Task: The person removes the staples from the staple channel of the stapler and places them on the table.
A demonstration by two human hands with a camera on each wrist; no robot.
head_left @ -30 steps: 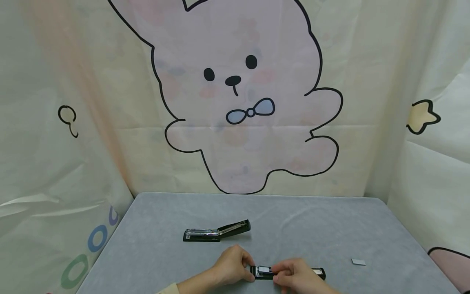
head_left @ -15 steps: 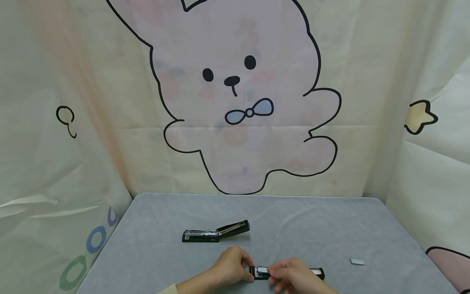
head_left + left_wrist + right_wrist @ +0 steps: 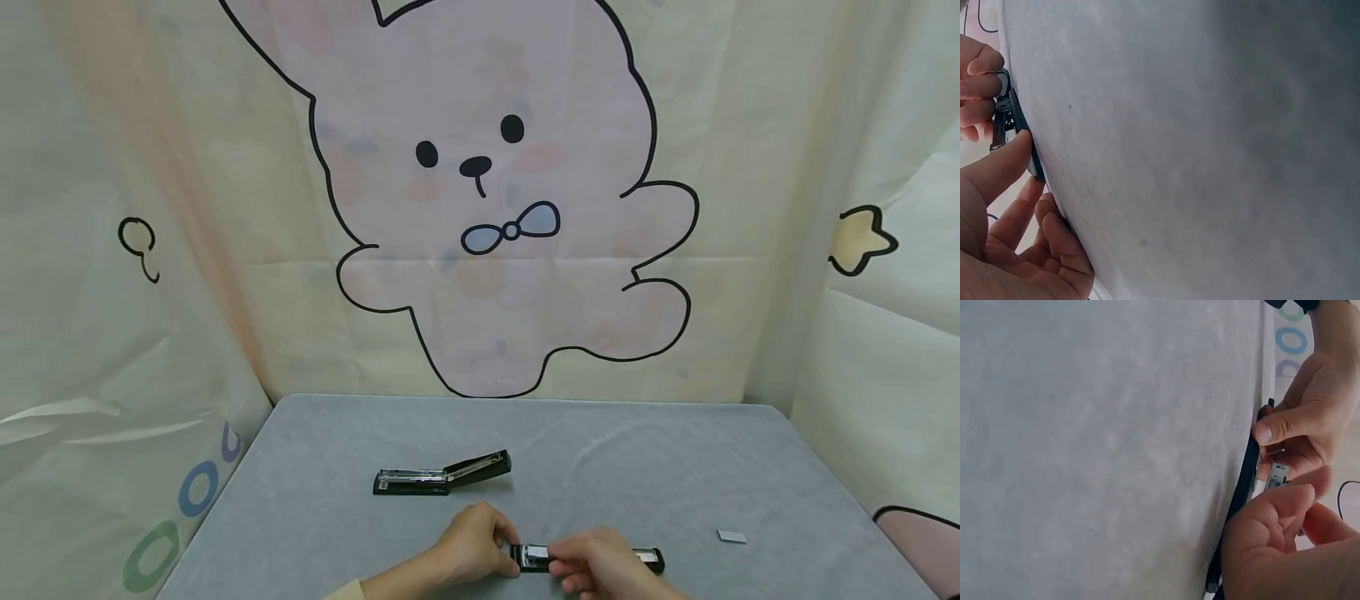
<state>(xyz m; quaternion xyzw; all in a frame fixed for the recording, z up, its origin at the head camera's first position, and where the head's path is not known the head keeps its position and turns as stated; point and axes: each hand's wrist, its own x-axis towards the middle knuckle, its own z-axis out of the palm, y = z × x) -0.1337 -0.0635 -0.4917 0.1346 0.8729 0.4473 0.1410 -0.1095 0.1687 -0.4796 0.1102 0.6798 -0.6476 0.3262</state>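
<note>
In the head view an opened black stapler (image 3: 651, 559) lies almost flat at the table's front. My left hand (image 3: 474, 540) grips its left end between thumb and fingers; the left wrist view shows the left thumb (image 3: 1019, 150) against its dark side. My right hand (image 3: 596, 562) is over the stapler's middle. Its thumb and index finger pinch the end of what looks like a light staple strip (image 3: 536, 551) in the channel; the pinched part is mostly hidden. Curled fingers of the right hand (image 3: 1272, 519) cover much of the stapler in the right wrist view.
A second black stapler (image 3: 411, 481) sits farther back on the left, its halves spread and one tilted up. A small grey strip (image 3: 731, 537) lies on the right of the grey cloth-covered table (image 3: 637, 450). Printed curtains (image 3: 480, 333) stand around the table.
The right hand's fingertips have shifted slightly left along the stapler, and its thumb has drawn in against the index finger. The left hand keeps its hold on the left end.
</note>
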